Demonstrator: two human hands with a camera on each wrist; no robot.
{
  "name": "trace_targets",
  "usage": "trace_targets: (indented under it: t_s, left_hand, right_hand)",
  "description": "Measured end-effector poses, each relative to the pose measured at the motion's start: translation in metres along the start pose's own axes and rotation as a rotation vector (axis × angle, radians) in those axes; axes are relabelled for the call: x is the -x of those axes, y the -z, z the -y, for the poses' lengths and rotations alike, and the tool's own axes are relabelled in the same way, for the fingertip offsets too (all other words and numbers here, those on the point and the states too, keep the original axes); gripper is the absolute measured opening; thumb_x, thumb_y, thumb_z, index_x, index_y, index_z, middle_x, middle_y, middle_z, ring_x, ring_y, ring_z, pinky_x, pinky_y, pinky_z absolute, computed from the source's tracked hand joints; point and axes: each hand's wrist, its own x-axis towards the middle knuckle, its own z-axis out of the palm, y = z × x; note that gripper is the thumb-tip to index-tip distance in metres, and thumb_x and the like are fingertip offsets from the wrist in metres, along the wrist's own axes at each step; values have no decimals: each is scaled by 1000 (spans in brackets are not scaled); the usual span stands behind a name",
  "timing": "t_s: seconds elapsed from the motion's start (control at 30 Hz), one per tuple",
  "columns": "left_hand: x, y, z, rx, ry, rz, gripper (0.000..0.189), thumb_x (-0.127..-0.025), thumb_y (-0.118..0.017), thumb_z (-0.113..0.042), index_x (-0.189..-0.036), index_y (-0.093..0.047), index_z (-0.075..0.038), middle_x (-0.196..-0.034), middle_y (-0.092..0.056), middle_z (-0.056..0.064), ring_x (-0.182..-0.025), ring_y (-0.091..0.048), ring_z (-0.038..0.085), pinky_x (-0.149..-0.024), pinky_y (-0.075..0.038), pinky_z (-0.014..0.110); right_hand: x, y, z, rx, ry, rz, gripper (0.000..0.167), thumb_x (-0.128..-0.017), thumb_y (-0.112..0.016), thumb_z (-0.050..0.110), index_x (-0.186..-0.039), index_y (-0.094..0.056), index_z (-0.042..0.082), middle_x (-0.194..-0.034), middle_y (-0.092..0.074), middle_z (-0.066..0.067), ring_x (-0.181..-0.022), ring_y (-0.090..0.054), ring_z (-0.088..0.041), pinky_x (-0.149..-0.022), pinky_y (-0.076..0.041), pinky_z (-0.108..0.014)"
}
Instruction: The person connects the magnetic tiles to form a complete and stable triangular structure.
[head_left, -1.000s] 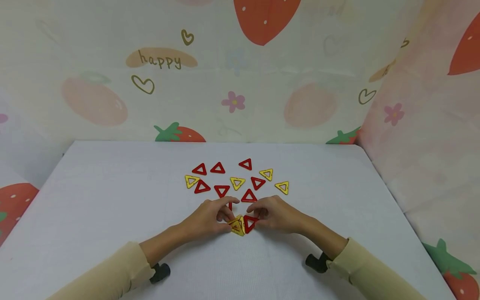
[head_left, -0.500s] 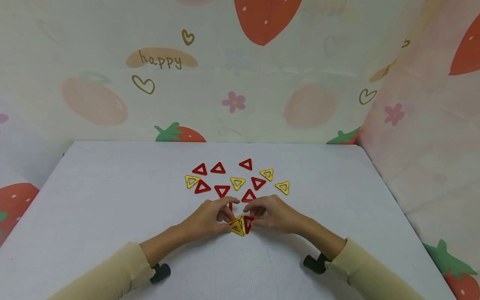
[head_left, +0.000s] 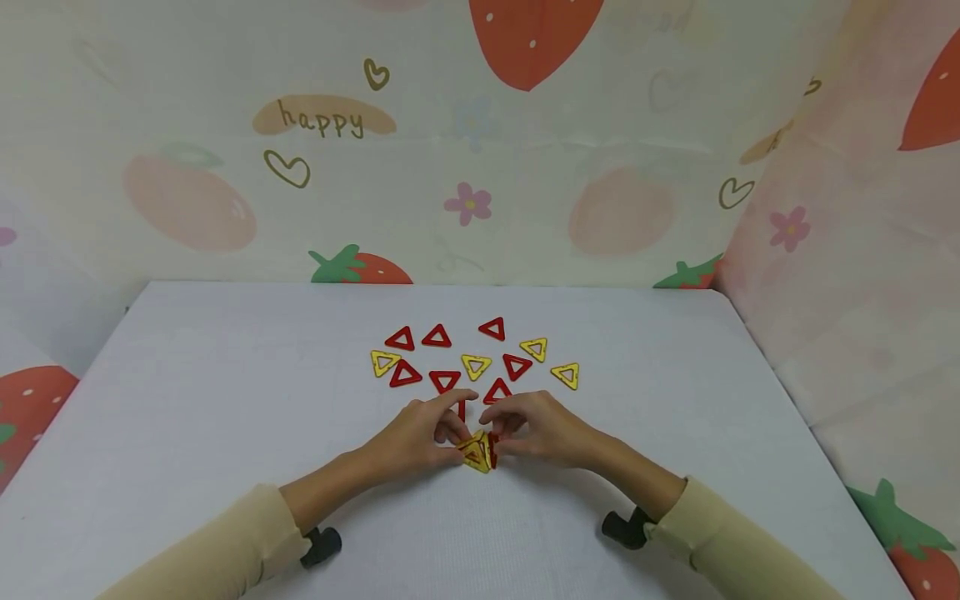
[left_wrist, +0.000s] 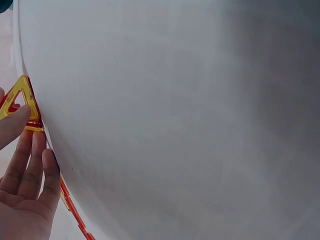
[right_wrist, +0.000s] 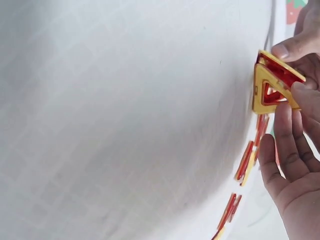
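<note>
1. From my station I read the left hand [head_left: 431, 429] as curled, thumb and fingers nearly together, pinching the left side of a small yellow-and-red cluster [head_left: 475, 454]; up close, its thumb lies across a yellow face.
2. I see the right hand [head_left: 551, 427] with its fingers bent and barely parted from the thumb, pinching a red triangle [head_left: 492, 450] that stands tilted at the cluster's right side (whether their edges meet all along, I cannot tell).
3. That puts the cluster between the two sets of fingers, over the white counter [head_left: 480, 542].
4. Just beyond the left fingers lies a red piece [head_left: 461, 411], partly hidden by them.
5. Farther past both sets of fingers, I count seven loose red triangles [head_left: 436, 344] and four loose yellow triangles [head_left: 476, 358], scattered flat.
6. Back from the fingers, toward me, come cream sleeves [head_left: 240, 537] and black cylinders [head_left: 321, 547] below the wrists.
</note>
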Motion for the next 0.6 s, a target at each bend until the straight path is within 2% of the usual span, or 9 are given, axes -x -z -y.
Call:
trace_targets:
  t_s: [0.2, 0.4, 0.6]
  left_hand:
    - [0, 0, -1, 15, -4, 1, 73, -81, -80, -2, -145, -44, -3, -96, -74, -2, -90, -69, 7, -82, -57, 24]
    - [1, 0, -1, 15, -25, 1, 78, -81, -81, -1, -147, -39, -2, -97, -74, -1, -89, -69, 8, -82, -57, 28]
    - [1, 0, -1, 13, -16, 0, 80, -81, -81, -3, -148, -38, -4, -96, -74, -3, -88, -68, 7, -81, -57, 31]
  right_hand:
    - [-3, -4, 0, -13, -12, 4, 35, -85, -78, 5, -119, -68, 2, -95, -71, -1, -83, -64, -7, -83, -56, -24]
    - [-4, -6, 1, -19, -16, 21, 35, -86, -77, 5, -120, -66, 3, -95, -67, 1, -81, -66, -7, -83, -56, -27]
    - [-3, -8, 1, -19, -33, 23, 32, -87, -76, 5, -116, -65, 5, -97, -66, 2, -82, -66, -8, -82, -57, -27]
